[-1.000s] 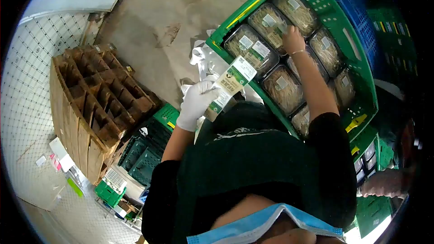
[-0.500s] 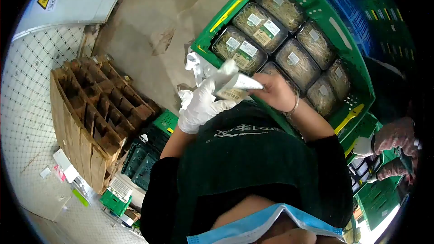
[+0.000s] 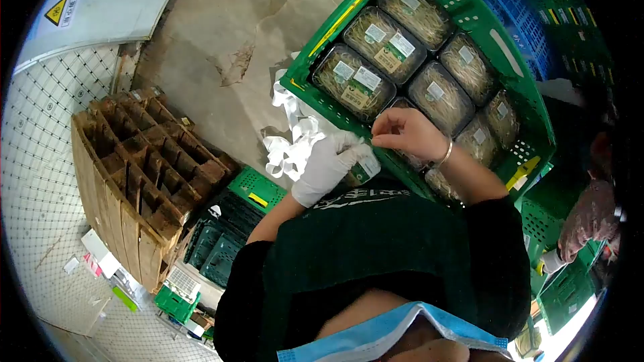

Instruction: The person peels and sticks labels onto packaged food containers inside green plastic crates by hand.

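Observation:
My left hand (image 3: 327, 166), in a white glove, is closed on a stack of printed labels (image 3: 365, 167) low in front of my apron. My bare right hand (image 3: 409, 135) is beside it, above the near edge of a green crate (image 3: 315, 104), thumb and forefinger pinched together; what they hold, if anything, is too small to make out. In the crate lie several clear-topped black trays of pale strands. Two of them, a left tray (image 3: 329, 80) and the tray behind it (image 3: 365, 30), bear a green and beige label as well as white stickers.
White backing strip (image 3: 293, 147) hangs in curls beside my left hand. Wooden pallets (image 3: 121, 208) stand at the left, near dark green crates (image 3: 218, 255). Blue crates (image 3: 513, 10) are behind the green one. At the right edge is another person's gloved hand (image 3: 553, 261).
My right hand moved from a tray in the crate to my left hand, then slightly apart from it. The tray behind gained a label. My left hand has lowered with the labels.

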A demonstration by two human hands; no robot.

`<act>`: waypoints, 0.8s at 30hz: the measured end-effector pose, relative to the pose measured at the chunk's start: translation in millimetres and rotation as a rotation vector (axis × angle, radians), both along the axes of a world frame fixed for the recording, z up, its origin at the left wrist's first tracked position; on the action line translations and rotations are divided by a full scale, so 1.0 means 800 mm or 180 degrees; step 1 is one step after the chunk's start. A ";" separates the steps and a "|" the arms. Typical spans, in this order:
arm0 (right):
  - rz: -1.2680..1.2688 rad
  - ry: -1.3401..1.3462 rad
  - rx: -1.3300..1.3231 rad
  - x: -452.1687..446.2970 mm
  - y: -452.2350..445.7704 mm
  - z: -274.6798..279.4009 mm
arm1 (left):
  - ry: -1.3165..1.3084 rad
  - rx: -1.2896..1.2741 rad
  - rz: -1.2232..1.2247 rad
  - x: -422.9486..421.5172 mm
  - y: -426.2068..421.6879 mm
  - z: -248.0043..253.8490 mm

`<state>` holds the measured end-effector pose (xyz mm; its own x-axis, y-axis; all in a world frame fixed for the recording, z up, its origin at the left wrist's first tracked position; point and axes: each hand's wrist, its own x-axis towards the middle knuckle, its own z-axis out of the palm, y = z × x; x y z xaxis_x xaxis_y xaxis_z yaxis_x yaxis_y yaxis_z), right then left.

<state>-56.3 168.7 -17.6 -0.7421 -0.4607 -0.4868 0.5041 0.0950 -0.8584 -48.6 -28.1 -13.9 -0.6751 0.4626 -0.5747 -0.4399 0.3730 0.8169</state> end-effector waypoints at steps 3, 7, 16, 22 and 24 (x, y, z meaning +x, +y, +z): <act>0.0731 0.0247 0.0278 -0.004 0.000 -0.004 | 0.0092 0.0344 0.0061 -0.007 0.000 -0.001; 0.0439 0.0487 0.0626 0.004 -0.009 0.004 | 0.0533 0.0933 0.0693 -0.004 0.003 -0.008; -0.0266 0.0633 0.0554 0.009 -0.008 0.005 | 0.0482 0.0365 0.0869 -0.006 0.011 -0.018; -0.0889 0.2120 0.2312 -0.089 0.108 -0.034 | 0.0638 -0.0234 0.0195 -0.006 0.007 -0.022; -0.1043 0.2131 0.3006 -0.143 0.164 -0.084 | 0.0002 0.0101 0.0526 0.004 0.001 -0.036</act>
